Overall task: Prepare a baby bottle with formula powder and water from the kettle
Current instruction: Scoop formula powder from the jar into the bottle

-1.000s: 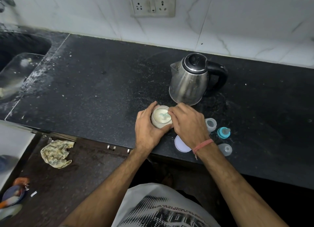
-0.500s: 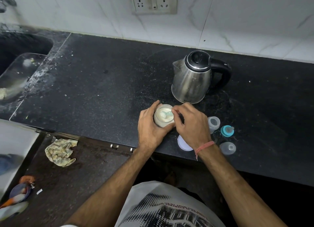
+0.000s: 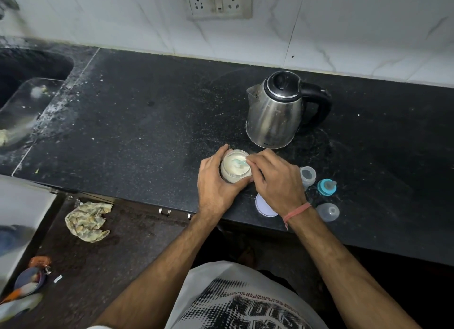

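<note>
An open clear jar of pale formula powder [image 3: 234,171] stands near the front edge of the black counter. My left hand [image 3: 216,183] grips it round the side. My right hand [image 3: 272,178] pinches the handle of a light-blue scoop [image 3: 238,162] that lies in the powder. The steel kettle [image 3: 275,114] with its black lid and handle stands just behind. To the right stand the open baby bottle [image 3: 308,175], its teal ring with teat [image 3: 326,186] and a clear cap [image 3: 328,212]. The jar's white lid [image 3: 264,207] lies partly under my right wrist.
A sink [image 3: 27,87] with a glass tray is at the far left. A wall socket [image 3: 218,2] sits above the counter [image 3: 147,122]. Below on the floor lie a crumpled cloth [image 3: 86,220] and small items at the bottom left.
My hands stay on the jar and scoop; the right fingers have shifted slightly over the rim. The view has tilted a little downward.
</note>
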Demonstrator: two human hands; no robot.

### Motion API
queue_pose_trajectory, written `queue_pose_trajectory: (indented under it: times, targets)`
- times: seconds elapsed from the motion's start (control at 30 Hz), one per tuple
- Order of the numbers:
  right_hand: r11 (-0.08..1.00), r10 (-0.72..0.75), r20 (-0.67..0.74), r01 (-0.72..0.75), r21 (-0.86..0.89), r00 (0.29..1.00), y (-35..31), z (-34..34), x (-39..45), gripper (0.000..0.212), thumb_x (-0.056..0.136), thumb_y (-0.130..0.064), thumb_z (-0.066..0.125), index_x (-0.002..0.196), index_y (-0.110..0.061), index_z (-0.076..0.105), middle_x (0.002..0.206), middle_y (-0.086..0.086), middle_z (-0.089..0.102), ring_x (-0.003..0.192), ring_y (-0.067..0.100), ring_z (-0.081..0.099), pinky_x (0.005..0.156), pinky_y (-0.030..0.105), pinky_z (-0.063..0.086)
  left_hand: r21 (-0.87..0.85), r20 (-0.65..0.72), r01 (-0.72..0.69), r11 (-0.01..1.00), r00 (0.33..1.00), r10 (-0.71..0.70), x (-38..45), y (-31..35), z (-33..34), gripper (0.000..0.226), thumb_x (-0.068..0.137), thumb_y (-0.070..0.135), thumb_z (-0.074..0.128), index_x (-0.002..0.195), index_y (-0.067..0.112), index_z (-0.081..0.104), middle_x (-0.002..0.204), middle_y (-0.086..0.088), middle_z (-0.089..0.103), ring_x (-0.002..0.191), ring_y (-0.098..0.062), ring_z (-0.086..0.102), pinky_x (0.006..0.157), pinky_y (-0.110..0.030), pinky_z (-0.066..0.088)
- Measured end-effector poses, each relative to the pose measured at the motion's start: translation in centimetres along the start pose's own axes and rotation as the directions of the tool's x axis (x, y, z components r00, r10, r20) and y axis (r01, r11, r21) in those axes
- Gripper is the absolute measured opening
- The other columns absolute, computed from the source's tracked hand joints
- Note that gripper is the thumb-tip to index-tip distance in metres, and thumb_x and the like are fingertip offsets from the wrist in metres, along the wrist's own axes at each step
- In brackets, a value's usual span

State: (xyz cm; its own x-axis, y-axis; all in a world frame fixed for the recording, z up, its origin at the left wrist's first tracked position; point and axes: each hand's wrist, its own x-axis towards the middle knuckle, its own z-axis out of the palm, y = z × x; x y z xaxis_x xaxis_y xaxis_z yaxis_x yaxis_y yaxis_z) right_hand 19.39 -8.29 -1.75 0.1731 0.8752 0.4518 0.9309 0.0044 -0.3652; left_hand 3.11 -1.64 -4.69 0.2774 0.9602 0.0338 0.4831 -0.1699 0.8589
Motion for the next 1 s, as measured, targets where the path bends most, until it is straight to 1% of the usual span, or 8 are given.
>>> queue_pose_trajectory:
  times: [0.1,0.23,0.3,0.53,0.63,0.73,0.9,1.0]
  targets:
    - [0.997,-0.062,0.005,0.062,-0.05,0.998,0.0,-0.1,0.1,0.016,0.114,-0.025,0.061,0.114,-0.02,0.076,0.099,-0.002,0.068,0.078,0.022,0.07,0.053,0.044,0.056,0.0,0.001,0.001,1.0,1.0,-0.001,0.0,0.0,0.0,0.106,0.07,0.074,0.09,0.16,0.026,0.062,0.144,0.021,0.071,0.135,-0.007,0.056,0.114,-0.035,0.052]
    - [0.991,-0.116,0.002,0.115,-0.067,0.993,0.2,-0.1,0.0,0.011,0.11,-0.019,0.066,0.114,-0.018,0.077,0.098,-0.002,0.069,0.078,0.021,0.069,0.053,0.043,0.056,0.006,-0.001,-0.001,1.0,1.0,0.001,-0.1,0.0,0.0,0.104,0.071,0.071,0.09,0.16,0.026,0.062,0.144,0.02,0.071,0.135,-0.007,0.056,0.114,-0.035,0.052]
    - [0.988,-0.136,0.007,0.136,-0.076,0.991,0.2,-0.1,-0.1,0.011,0.109,-0.018,0.068,0.115,-0.018,0.077,0.099,-0.002,0.069,0.078,0.021,0.069,0.054,0.042,0.056,0.007,-0.008,-0.004,1.0,1.0,0.004,-0.1,0.1,0.0,0.104,0.071,0.071,0.089,0.16,0.025,0.062,0.144,0.019,0.071,0.134,-0.007,0.056,0.114,-0.033,0.051]
    - [0.984,-0.163,0.012,0.163,-0.068,0.987,0.7,-0.2,-0.1,0.013,0.106,-0.014,0.07,0.117,-0.017,0.078,0.101,-0.002,0.07,0.078,0.021,0.07,0.054,0.039,0.055,0.012,-0.005,-0.006,1.0,1.0,0.006,0.0,0.0,0.1,0.107,0.069,0.076,0.09,0.159,0.026,0.063,0.146,0.018,0.071,0.136,-0.008,0.057,0.115,-0.031,0.05]
    - [0.985,-0.162,0.02,0.163,-0.06,0.987,0.9,0.0,-0.1,0.013,0.106,-0.013,0.071,0.117,-0.017,0.077,0.101,-0.002,0.069,0.078,0.02,0.069,0.053,0.04,0.056,0.01,-0.01,0.003,1.0,1.0,-0.003,-0.1,0.2,0.0,0.109,0.067,0.078,0.089,0.159,0.026,0.063,0.146,0.018,0.071,0.136,-0.008,0.056,0.114,-0.028,0.049]
    - [0.985,-0.165,0.024,0.166,-0.05,0.986,0.9,0.0,0.0,0.013,0.107,-0.014,0.071,0.118,-0.017,0.077,0.102,-0.002,0.069,0.078,0.02,0.069,0.053,0.04,0.056,0.012,-0.009,0.001,1.0,1.0,-0.001,-0.1,0.2,0.0,0.108,0.067,0.077,0.089,0.159,0.027,0.063,0.146,0.018,0.071,0.136,-0.008,0.057,0.114,-0.027,0.048]
    - [0.984,-0.169,0.067,0.172,-0.051,0.983,0.7,0.2,0.5,0.014,0.104,-0.014,0.071,0.116,-0.018,0.076,0.101,-0.001,0.068,0.08,0.023,0.069,0.053,0.042,0.056,0.018,-0.005,0.005,1.0,1.0,-0.005,0.0,0.0,-0.1,0.104,0.07,0.07,0.093,0.16,0.028,0.062,0.145,0.019,0.071,0.135,-0.007,0.056,0.112,-0.018,0.044]
    - [0.985,-0.165,0.083,0.169,-0.044,0.983,0.8,0.3,0.7,0.015,0.102,-0.011,0.072,0.115,-0.018,0.076,0.101,-0.001,0.067,0.079,0.024,0.069,0.052,0.042,0.055,0.02,-0.002,-0.002,1.0,1.0,0.002,-0.1,0.0,0.0,0.103,0.071,0.068,0.093,0.16,0.028,0.062,0.145,0.018,0.071,0.135,-0.008,0.057,0.109,-0.009,0.039]
